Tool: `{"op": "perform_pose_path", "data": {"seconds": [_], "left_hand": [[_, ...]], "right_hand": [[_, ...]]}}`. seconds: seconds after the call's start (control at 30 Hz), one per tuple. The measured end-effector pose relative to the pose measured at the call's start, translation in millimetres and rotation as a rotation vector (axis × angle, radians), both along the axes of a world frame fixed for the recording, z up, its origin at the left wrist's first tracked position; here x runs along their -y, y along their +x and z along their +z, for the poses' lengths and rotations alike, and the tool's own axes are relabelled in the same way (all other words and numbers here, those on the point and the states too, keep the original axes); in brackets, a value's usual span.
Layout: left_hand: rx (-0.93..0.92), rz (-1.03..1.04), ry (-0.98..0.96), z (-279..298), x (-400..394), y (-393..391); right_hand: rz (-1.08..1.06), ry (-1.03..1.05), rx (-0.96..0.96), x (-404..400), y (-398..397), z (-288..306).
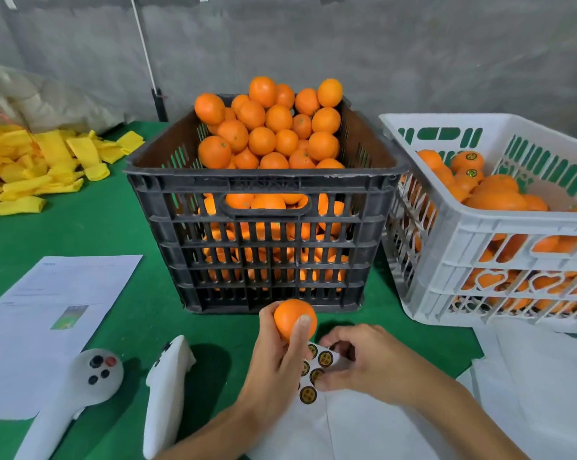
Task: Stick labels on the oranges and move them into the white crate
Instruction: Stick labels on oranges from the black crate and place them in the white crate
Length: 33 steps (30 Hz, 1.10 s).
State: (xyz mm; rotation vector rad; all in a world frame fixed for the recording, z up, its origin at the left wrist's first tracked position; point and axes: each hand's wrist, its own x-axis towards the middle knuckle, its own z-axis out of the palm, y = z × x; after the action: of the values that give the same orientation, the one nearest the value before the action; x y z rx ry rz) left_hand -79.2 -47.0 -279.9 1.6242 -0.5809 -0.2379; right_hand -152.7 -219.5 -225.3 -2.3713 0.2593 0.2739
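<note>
The orange (292, 318) sits in the left hand (274, 363), held up just in front of the black crate (267, 234), low and centre over the green bench (91, 227). It looks firm and round, light enough for one hand, with a smooth waxy skin that could roll or slip, so a cupped hold around its middle suits it, leaving the top face bare for a sticker. That is how the left hand has it: fingers curled behind, thumb pressed across the front. Just beside and below lies the label sheet (313, 373), thin, floppy paper with round stickers that will need peeling at an edge. The right hand (363, 360) rests on that sheet, fingers bent in close and narrow, pinching at it; whether a label is already lifted is hidden. Far right, the white crate (479, 234) holds labelled oranges, well apart from the hands
</note>
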Motion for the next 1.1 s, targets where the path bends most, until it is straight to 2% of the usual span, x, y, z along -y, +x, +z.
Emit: {"op": "perform_pose_path", "data": {"seconds": [0.17, 0.37, 0.6, 1.1], "left_hand": [[-0.022, 0.005, -0.022, 0, 0, 0], [-0.026, 0.042, -0.031, -1, 0, 1], [-0.045, 0.03, -0.03, 0, 0, 1], [-0.018, -0.018, 0.085, -5, 0, 0]], "right_hand": [[0.032, 0.25, 0.093, 2, 0, -6], [0.089, 0.482, 0.047, 9, -3, 1], [0.138, 0.477, 0.021, 19, -3, -7], [0.053, 0.416, 0.092, 15, 0, -9]]}}
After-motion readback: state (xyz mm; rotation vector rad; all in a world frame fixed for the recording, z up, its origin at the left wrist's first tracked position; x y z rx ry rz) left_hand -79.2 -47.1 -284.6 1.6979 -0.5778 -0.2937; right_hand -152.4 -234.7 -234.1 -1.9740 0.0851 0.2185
